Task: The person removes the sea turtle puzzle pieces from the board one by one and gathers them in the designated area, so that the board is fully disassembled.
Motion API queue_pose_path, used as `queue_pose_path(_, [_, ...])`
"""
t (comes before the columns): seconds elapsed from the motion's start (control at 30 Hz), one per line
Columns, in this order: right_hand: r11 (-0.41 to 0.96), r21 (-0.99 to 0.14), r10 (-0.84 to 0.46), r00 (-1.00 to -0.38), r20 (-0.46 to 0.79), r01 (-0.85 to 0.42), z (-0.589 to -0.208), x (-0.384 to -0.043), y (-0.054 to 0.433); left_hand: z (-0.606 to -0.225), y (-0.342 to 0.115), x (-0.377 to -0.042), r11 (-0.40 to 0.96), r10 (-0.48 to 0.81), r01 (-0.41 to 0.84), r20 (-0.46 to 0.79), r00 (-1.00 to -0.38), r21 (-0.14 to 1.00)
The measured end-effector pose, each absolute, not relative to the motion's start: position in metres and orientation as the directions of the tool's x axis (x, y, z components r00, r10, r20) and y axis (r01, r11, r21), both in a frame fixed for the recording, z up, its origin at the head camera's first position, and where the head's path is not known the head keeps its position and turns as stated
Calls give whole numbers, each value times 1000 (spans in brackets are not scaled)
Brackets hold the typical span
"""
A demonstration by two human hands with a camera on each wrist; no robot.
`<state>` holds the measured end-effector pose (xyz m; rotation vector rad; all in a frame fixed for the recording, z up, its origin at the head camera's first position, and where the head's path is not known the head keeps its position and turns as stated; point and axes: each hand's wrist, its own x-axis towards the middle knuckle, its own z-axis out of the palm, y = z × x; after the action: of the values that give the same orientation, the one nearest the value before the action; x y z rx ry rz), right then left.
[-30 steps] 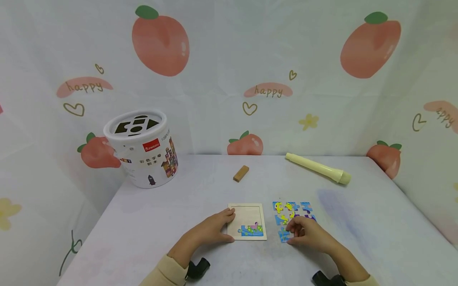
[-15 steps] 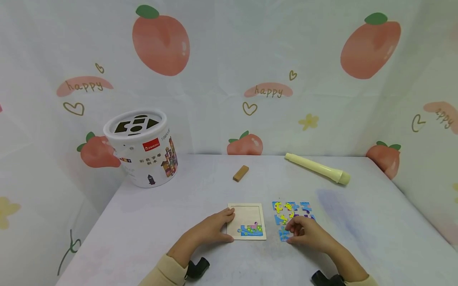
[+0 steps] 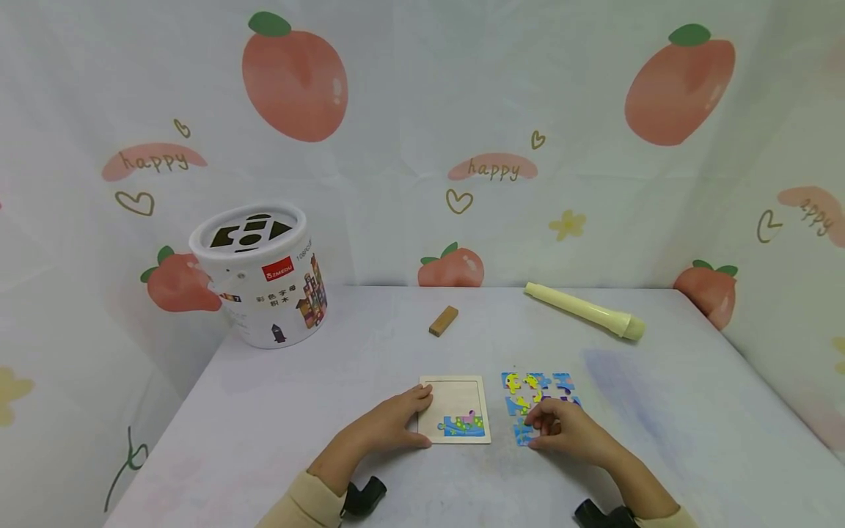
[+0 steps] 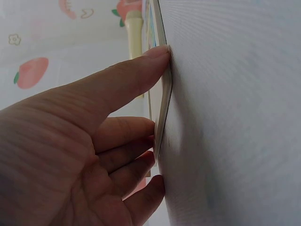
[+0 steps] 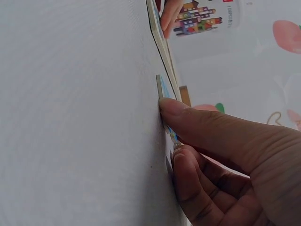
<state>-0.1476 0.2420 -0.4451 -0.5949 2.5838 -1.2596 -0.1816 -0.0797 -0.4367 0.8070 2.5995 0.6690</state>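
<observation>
A square wooden puzzle board (image 3: 455, 400) lies on the table in the head view, with several joined pieces (image 3: 466, 424) in its lower right corner. My left hand (image 3: 394, 419) rests along the board's left side; in the left wrist view the thumb (image 4: 153, 56) touches one edge and the fingertips another. Right of the board, loose jigsaw pieces (image 3: 524, 383) lie in rows. At their near end my right hand (image 3: 569, 431) pinches a blue puzzle piece (image 3: 523, 434) between thumb and forefinger. The right wrist view shows that piece (image 5: 164, 89) low over the tabletop, partly hidden by the thumb.
A small wooden block (image 3: 444, 321) lies behind the board. Farther back to the right is a pale yellow microphone-shaped stick (image 3: 587, 311). A large white bucket (image 3: 264, 286) with shape holes in its lid stands at the back left, before a printed curtain (image 3: 396, 95).
Both hands stay where they were, the left at the board and the right at the blue puzzle piece. The whole head view shifts only slightly.
</observation>
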Motion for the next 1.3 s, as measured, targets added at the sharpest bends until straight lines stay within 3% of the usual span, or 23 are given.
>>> queue_pose_path(0.43, [530,-801,-469,-883,-2,-280,-439,-153,236,-436,-81,-181,730,593,428,-185,-783,532])
queue_pose_path(1.3, [577,-741,-557,-829,-48,-344,-424,-200,173,-433,-79,-180,726,597,423,-193,-779,542])
